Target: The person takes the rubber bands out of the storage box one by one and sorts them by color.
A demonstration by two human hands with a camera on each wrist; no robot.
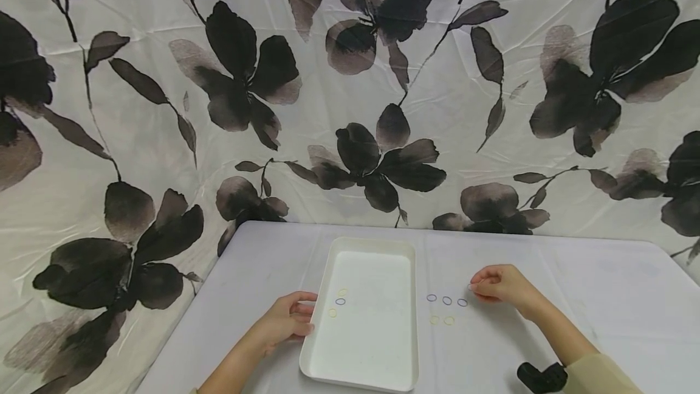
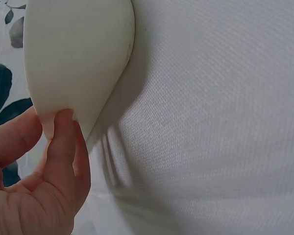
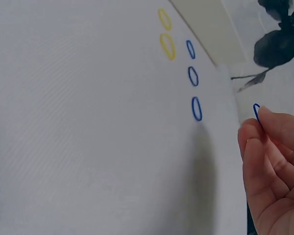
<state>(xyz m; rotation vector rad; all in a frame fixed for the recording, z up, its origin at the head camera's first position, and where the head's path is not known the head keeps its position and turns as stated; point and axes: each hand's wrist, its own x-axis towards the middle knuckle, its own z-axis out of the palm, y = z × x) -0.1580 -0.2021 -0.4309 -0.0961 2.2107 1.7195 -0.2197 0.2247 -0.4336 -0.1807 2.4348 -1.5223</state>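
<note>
There's the left hand, angled in, pinching the tray at its nine o'clock rim; out past three o'clock, the right hand pinches a blue ring over the table!

A pale, lightly creased cloth printed with black and brownish-grey flowers hung from nine o'clock over twelve to three, with one big blossom at two o'clock and another at eight. Towards six o'clock spread the white-covered bench, its surface softly lit, with blurry shadows.
</note>
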